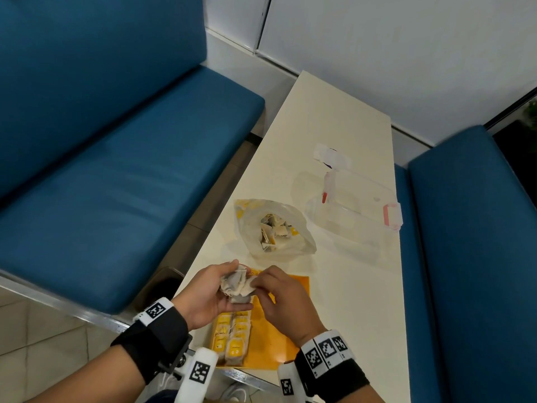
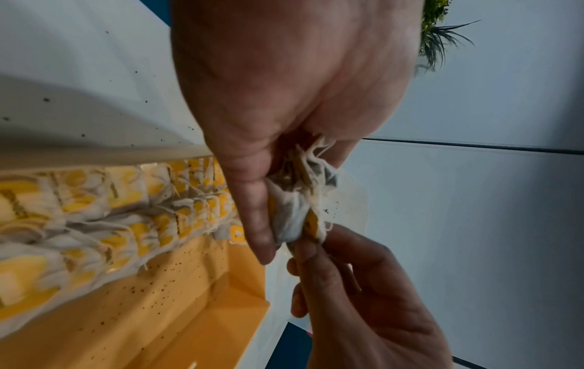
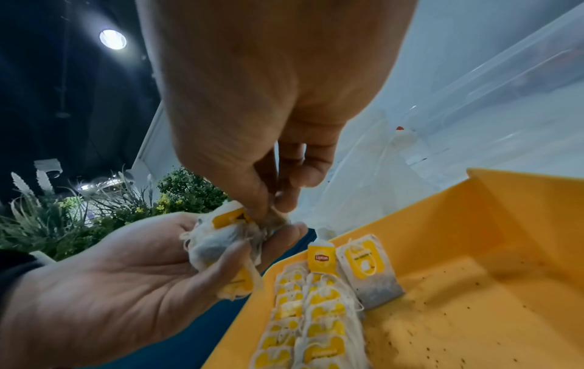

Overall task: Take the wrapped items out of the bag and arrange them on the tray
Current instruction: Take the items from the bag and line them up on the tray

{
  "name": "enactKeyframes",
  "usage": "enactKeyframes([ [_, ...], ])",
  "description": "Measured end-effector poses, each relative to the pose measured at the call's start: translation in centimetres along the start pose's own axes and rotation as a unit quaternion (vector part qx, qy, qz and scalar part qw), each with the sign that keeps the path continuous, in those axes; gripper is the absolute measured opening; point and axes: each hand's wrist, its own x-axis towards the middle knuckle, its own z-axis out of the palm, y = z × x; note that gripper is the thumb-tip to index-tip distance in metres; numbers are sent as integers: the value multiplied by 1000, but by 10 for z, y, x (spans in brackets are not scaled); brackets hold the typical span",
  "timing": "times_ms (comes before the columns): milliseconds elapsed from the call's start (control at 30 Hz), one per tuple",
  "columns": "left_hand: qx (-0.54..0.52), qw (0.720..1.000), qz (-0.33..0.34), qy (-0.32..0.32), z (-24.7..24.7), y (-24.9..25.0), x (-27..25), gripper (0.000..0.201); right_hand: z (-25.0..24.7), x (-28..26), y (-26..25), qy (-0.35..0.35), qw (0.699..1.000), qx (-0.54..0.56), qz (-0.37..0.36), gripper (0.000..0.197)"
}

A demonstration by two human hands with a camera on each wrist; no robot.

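Note:
My left hand (image 1: 212, 289) holds a bunch of tea bags (image 1: 236, 285) with yellow tags in its curled fingers, just above the far left corner of the yellow tray (image 1: 279, 341). My right hand (image 1: 276, 298) pinches one bag of that bunch (image 3: 271, 219) between thumb and fingertips. Two rows of tea bags (image 1: 232, 335) lie along the tray's left side (image 3: 303, 324). Farther along the table stands the open clear plastic bag (image 1: 273, 228) with more tea bags inside.
A clear plastic box with pink clasps (image 1: 354, 207) lies right of the bag. A small white packet (image 1: 331, 155) lies beyond it. The cream table (image 1: 334, 112) is narrow, with blue benches (image 1: 116, 170) on both sides. The tray's right part (image 3: 474, 312) is bare.

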Motion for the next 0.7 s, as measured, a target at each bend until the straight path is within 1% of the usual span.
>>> enactKeyframes([
  [133,5,1000,11,-5,-1,1,-3,29,-5,-2,0,36,996,58,53,16],
  [200,10,1000,25,-3,-3,1,-3,26,-7,-3,-1,59,984,123,116,15],
  [233,15,999,35,0,-4,0,-3,25,-8,-2,-2,66,968,173,167,15],
  [267,24,999,45,4,-6,-1,-3,25,-9,-1,-3,68,947,229,216,15],
  [300,36,998,54,7,-7,-2,-4,23,-10,0,-3,67,924,279,251,14],
  [333,54,997,61,9,-8,-3,-4,21,-10,0,-4,69,906,319,269,13],
  [367,77,995,68,7,-8,-4,-5,20,-10,0,-4,73,894,345,277,11],
  [467,137,987,77,-16,-7,-6,-8,28,-10,0,-5,81,865,398,295,8],
  [533,159,984,82,-28,-3,-7,-10,29,-8,-1,-7,76,851,419,308,10],
  [567,177,980,91,-22,-1,-8,-10,29,-6,-1,-8,71,851,417,311,11],
  [600,201,974,103,-8,0,-9,-9,27,-5,-2,-8,65,858,402,312,10],
  [700,263,953,141,46,1,-11,-5,18,-2,-3,-3,72,892,329,300,10],
])
